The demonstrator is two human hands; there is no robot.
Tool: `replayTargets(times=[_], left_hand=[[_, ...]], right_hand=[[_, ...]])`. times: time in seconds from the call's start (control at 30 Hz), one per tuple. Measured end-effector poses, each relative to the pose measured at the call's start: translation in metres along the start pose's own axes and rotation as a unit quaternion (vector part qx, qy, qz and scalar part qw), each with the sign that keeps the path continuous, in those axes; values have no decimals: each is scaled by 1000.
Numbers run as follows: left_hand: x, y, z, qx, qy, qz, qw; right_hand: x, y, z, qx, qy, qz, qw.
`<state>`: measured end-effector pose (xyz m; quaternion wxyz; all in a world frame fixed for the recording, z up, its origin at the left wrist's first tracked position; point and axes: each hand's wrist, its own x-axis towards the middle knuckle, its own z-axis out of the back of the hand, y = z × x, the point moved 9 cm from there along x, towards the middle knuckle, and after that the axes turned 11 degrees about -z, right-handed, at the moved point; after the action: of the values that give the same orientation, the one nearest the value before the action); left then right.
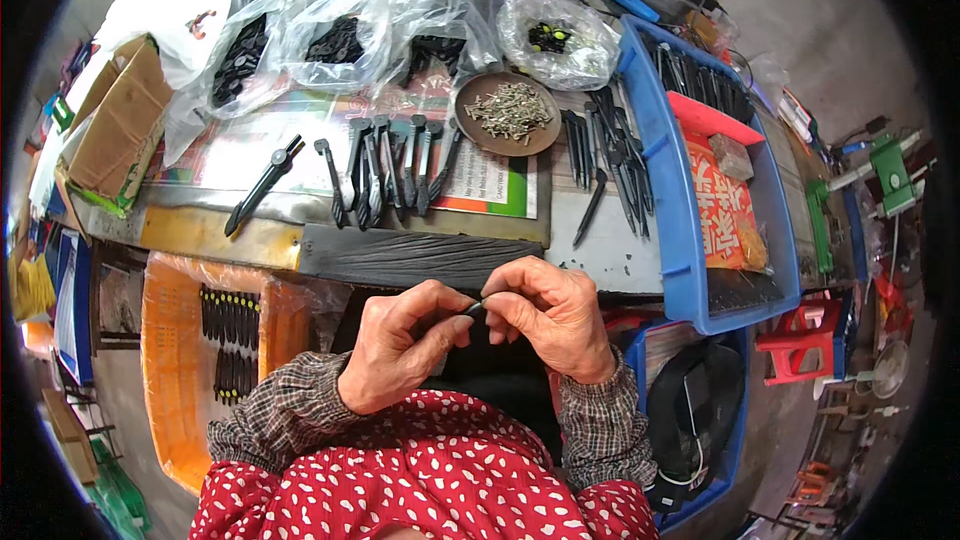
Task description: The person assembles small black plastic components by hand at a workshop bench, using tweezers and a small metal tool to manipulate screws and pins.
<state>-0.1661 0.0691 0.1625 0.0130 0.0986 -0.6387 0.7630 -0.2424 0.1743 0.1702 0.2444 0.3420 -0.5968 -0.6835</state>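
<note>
Fingers of both hands are meeting on one small dark part (473,308), which is sitting just above the person's lap, in front of the table edge. The left hand (405,340) is closing around its lower end, thumb and forefinger pinching it, and the right hand (550,315) is pressing on its tip with the fingertips; both grips are closed tight, almost no gap is showing. What kind of piece it is I cannot tell, it is mostly hidden.

Just beyond the grip, a dark ribbed mat (415,255) is lying on the table edge. Further from the hands, a row of black handle pieces (390,170) is lying side by side, and a round brown dish of small metal pins (508,112) is standing behind them. To the right of the grip a second group of black pieces (610,155) is lying beside a blue crate (690,270). Below left of the grip, an orange crate (165,370) is holding more black pieces.

Judging from this, some pieces look finished and many bags of parts (335,35) are waiting at the far side, so much work seems left.
</note>
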Motion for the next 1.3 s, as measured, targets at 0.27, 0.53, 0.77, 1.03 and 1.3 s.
replayTargets(times=[0.27, 0.53, 0.77, 1.03, 1.3], left_hand=[[-5, 0, 8, -13, -42, -59, 997], [-8, -3, 16, 6, -50, -84, 995], [-9, 3, 22, -24, -46, -85, 995], [-12, -1, 28, -2, -70, -85, 994], [-15, 2, 29, -3, -67, -78, 995]], right_hand=[[4, -5, -5, -11, -20, -9, 1000], [7, -4, -14, 6, 13, -32, 999], [14, -3, -20, 16, 32, -25, 999], [14, 5, -22, -104, -8, 14, 994], [15, 2, -26, -30, 17, -33, 999]])
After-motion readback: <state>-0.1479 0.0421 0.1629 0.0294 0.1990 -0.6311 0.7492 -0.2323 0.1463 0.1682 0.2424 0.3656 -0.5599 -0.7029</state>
